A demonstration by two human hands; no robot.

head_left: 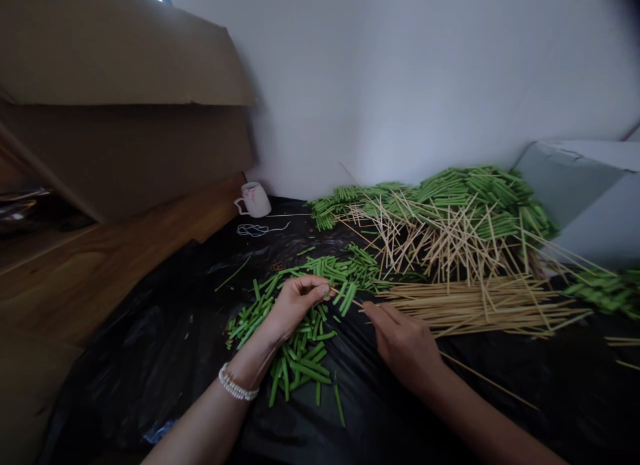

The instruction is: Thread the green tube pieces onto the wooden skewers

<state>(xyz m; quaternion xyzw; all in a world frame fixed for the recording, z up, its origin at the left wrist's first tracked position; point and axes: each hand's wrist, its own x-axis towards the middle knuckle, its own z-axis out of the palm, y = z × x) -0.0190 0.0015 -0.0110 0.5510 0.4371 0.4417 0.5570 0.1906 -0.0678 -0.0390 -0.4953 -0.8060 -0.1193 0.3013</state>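
Observation:
My left hand (301,302), with a beaded bracelet at the wrist, pinches a green stem piece at the tip of a thin wooden stick. Several short green pieces (347,298) sit side by side on the stick between my hands. My right hand (403,338) is closed on the stick, right of those pieces. Cut green pieces (300,368) lie loose under and around my left hand. Just beyond my right hand is a bundle of bare wooden sticks (480,305).
Behind the bundle, sticks carrying green pieces (480,192) are piled against the wall. A white mug (256,200) and a looped string (255,230) are at the back left. Cardboard (125,112) stands left, a pale box (585,192) right. Black plastic (150,345) covers the surface.

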